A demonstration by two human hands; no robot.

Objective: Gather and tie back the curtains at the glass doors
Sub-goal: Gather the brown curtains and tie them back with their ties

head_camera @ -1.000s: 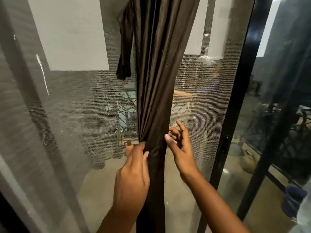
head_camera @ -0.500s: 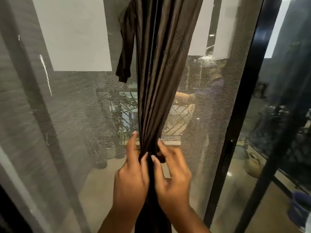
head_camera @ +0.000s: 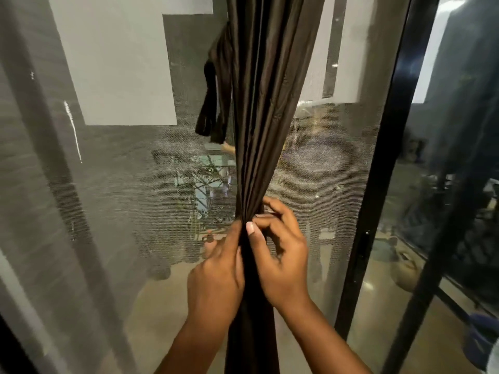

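Observation:
A dark brown curtain (head_camera: 266,85) hangs down the middle of the view, bunched into tight pleats in front of the meshed glass door (head_camera: 135,184). My left hand (head_camera: 216,276) grips the bunch from the left side. From the right, my right hand (head_camera: 280,252) wraps its fingers around the same narrow point, thumb pressed on the front folds. A loose dark fabric strap (head_camera: 212,103) dangles from the curtain's upper left, apart from both hands. Below my hands the curtain falls straight out of view.
A black door frame (head_camera: 378,171) runs diagonally at the right, with more glass beyond it. White panels (head_camera: 116,58) show behind the mesh at the upper left. Plants and a railing are visible outside through the mesh.
My right hand came in from open beside the curtain and closed around the folds. Both hands now squeeze the bunch together, and the view has tilted slightly.

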